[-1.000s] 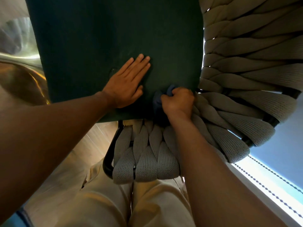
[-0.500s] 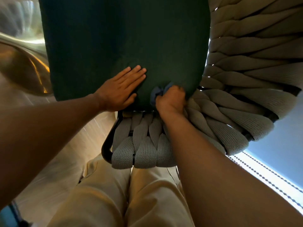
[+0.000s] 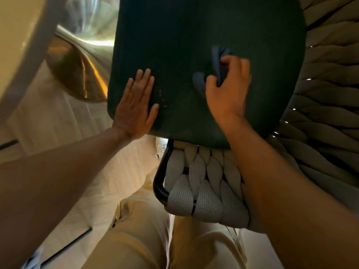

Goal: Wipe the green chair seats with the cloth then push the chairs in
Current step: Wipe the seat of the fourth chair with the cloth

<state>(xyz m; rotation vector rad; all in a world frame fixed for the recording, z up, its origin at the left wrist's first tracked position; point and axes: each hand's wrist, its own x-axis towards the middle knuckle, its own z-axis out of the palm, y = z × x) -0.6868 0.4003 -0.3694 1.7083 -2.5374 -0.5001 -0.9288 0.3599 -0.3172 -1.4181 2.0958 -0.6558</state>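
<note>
Gripping cloth (image 3: 215,61), right hand (image 3: 228,92) | left hand (image 3: 136,105) flat on seat (image 3: 194,26)

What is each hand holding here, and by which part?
The right hand grips the bunched blue cloth by its middle; the left hand holds nothing, flat on the green seat.

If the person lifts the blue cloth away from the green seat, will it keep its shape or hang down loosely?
Probably it hangs loosely: the blue cloth is bunched into soft folds inside the right hand. It looks light, since a one-hand grip holds it. It likely drags rather than slides on the green seat, whose surface looks like matte fabric.
</note>
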